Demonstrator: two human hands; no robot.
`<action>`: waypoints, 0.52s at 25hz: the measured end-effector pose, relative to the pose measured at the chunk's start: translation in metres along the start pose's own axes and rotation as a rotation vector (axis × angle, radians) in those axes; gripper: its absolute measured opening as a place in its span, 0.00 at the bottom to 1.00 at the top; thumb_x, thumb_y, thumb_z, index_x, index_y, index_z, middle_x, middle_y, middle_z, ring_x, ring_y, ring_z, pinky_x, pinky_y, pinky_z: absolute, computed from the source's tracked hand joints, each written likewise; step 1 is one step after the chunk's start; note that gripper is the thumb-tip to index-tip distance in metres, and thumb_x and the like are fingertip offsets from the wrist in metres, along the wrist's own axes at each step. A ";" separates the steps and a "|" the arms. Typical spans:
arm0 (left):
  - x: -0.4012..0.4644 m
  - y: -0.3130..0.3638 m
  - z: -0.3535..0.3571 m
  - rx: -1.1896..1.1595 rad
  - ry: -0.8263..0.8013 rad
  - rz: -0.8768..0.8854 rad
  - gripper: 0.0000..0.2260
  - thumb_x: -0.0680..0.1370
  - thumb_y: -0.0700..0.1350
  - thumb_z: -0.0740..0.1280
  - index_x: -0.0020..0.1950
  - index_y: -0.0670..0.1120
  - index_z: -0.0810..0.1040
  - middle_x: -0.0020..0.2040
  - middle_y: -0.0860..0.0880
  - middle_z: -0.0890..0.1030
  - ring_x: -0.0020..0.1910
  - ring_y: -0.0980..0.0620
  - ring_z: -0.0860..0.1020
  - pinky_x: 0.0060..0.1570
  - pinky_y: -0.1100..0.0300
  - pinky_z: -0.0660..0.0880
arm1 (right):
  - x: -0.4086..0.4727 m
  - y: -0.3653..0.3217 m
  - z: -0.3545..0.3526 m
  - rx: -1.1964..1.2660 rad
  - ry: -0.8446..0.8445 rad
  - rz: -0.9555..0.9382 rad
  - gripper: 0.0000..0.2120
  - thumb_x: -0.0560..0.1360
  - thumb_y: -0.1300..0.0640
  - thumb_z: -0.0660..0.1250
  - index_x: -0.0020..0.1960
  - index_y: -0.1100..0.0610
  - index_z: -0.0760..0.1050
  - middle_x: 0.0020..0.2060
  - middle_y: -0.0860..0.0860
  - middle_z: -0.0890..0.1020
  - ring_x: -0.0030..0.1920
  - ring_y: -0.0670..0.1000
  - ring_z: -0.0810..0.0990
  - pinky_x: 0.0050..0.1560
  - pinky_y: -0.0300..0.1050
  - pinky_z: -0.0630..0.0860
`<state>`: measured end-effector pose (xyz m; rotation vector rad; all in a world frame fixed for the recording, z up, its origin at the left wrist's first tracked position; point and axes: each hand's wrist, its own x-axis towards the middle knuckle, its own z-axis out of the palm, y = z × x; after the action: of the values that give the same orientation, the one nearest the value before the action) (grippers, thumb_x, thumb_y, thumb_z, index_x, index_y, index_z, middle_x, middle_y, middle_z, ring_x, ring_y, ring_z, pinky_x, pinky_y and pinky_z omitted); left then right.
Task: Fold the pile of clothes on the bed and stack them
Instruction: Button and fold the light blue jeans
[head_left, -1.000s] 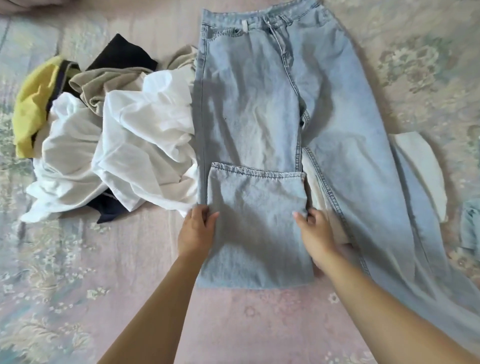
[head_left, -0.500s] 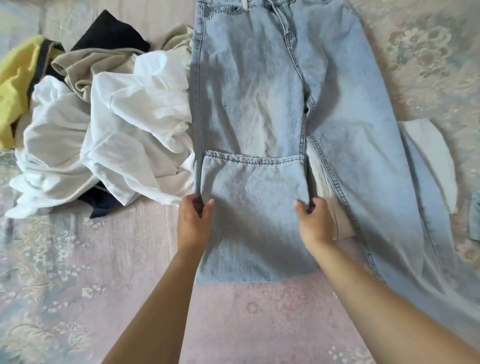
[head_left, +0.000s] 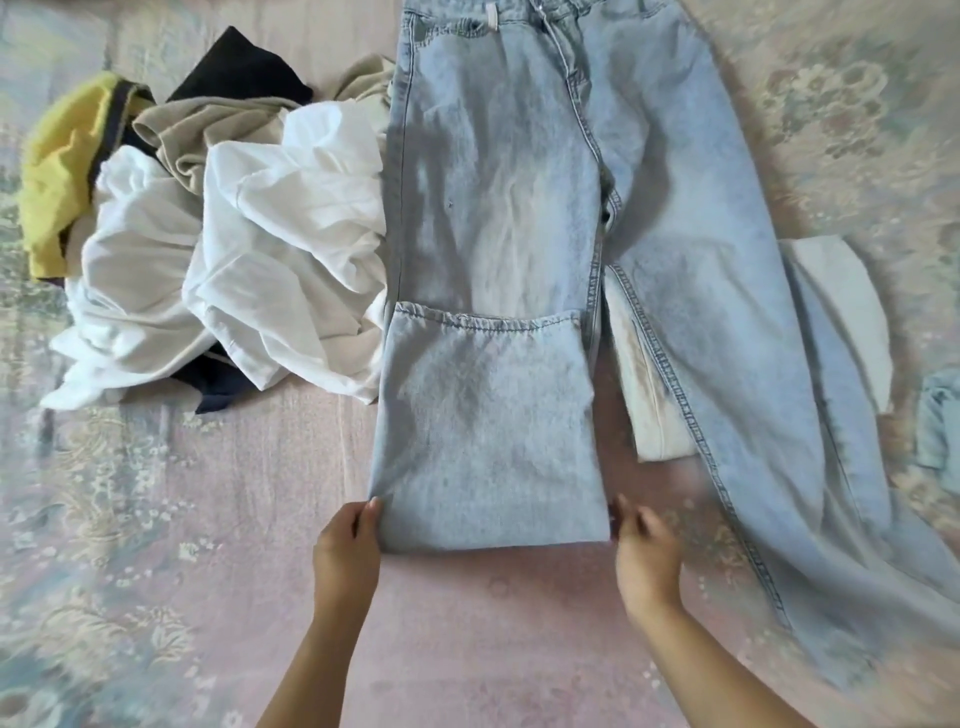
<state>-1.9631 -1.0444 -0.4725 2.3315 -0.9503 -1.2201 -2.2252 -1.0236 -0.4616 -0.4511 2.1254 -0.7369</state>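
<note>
Far up and to the left of the left hand (head_left: 347, 545) lies the pile of clothes (head_left: 208, 223): a yellow garment, then beige, black and rumpled white ones, touching the left edge of the jeans (head_left: 519, 208). The left hand pinches the lower left corner of the folded-up jeans leg (head_left: 483, 436), thumb on top and fingers curled under the fold. Between the two hands lies that fold's bottom edge, flat on the pink floral bedspread (head_left: 156, 545). The right hand (head_left: 647, 551) is blurred; its fingers reach to the fold's lower right corner, but whether they grip it I cannot tell. Up and right of it, the other leg runs over a cream garment (head_left: 852, 312). No writing can be read.
</note>
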 end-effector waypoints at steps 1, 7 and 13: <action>0.000 -0.001 0.001 0.006 -0.036 0.003 0.14 0.80 0.47 0.61 0.38 0.44 0.76 0.33 0.44 0.76 0.33 0.48 0.74 0.31 0.57 0.75 | -0.002 0.002 0.000 -0.012 -0.062 0.005 0.13 0.79 0.50 0.60 0.40 0.55 0.75 0.35 0.46 0.78 0.38 0.46 0.76 0.38 0.35 0.70; -0.009 0.000 0.004 -0.032 0.001 0.018 0.15 0.80 0.50 0.61 0.38 0.44 0.75 0.33 0.46 0.76 0.33 0.49 0.75 0.34 0.55 0.76 | -0.018 0.008 -0.002 -0.132 -0.180 -0.049 0.22 0.78 0.47 0.61 0.34 0.63 0.74 0.29 0.55 0.72 0.34 0.53 0.72 0.35 0.47 0.67; -0.029 0.002 0.009 0.035 0.147 0.064 0.16 0.81 0.48 0.60 0.36 0.41 0.72 0.31 0.44 0.75 0.30 0.49 0.70 0.30 0.58 0.66 | -0.036 0.025 0.001 -0.105 0.008 0.025 0.23 0.79 0.53 0.62 0.27 0.51 0.61 0.26 0.47 0.65 0.30 0.49 0.66 0.31 0.40 0.61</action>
<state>-1.9827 -1.0256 -0.4594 2.3617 -0.9945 -0.9997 -2.2049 -0.9850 -0.4571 -0.4768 2.1804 -0.6161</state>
